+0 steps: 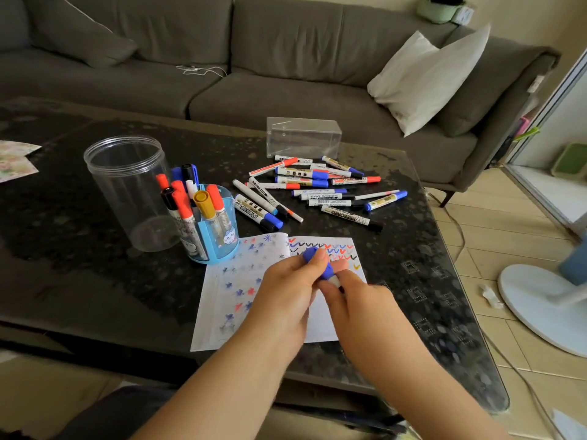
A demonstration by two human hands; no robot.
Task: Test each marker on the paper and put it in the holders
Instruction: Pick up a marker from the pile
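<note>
Over the open paper notebook (241, 296), both my hands hold one blue-capped marker (324, 269). My left hand (286, 293) grips its blue cap end. My right hand (359, 300) pinches the white barrel, most of which is hidden by my fingers. The right page carries rows of coloured check marks, the left page coloured stars. A blue holder (219, 236) with several red, yellow, black and blue markers stands just beyond the notebook's left corner. Beside it is a tall clear round jar (127, 185) with nothing in it. A heap of loose markers (317, 188) lies farther back.
A clear rectangular box (303, 136) stands behind the marker heap on the dark glass-topped table (79, 265). Printed sheets (16, 160) lie at the far left. A grey sofa (286, 74) runs behind; a white fan base (543, 306) stands on the floor to the right.
</note>
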